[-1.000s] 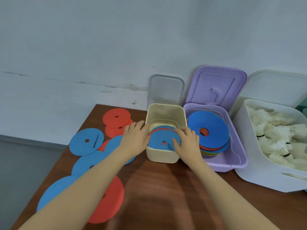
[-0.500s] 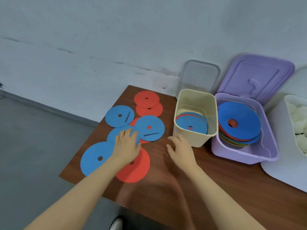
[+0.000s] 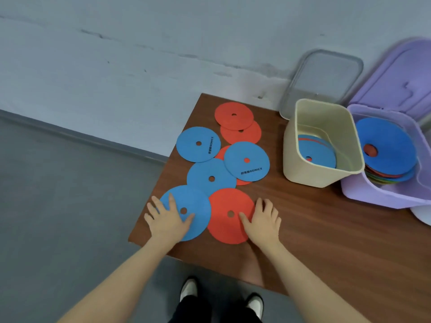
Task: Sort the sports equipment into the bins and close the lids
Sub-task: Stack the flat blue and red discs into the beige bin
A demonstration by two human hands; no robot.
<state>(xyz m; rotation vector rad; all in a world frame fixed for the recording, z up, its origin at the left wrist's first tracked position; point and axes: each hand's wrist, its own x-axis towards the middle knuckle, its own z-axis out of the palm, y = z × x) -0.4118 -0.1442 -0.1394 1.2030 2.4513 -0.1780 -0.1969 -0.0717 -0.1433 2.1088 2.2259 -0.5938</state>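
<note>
Several flat blue and red discs with centre holes lie on the left part of the brown table. My left hand rests flat, fingers spread, on the nearest blue disc at the table's left edge. My right hand lies flat on the right side of the nearest red disc. A cream bin holds a blue disc over a red one. The purple bin to its right holds a stack topped by a blue disc, its purple lid standing open.
A clear lid leans on the wall behind the cream bin. The corner of a white bin shows at the right edge. The grey floor and my shoes lie below the table's near edge.
Both hands left the cream bin and came back to the near left of the table, now lying on the closest blue and red discs. The view swung left and down.
</note>
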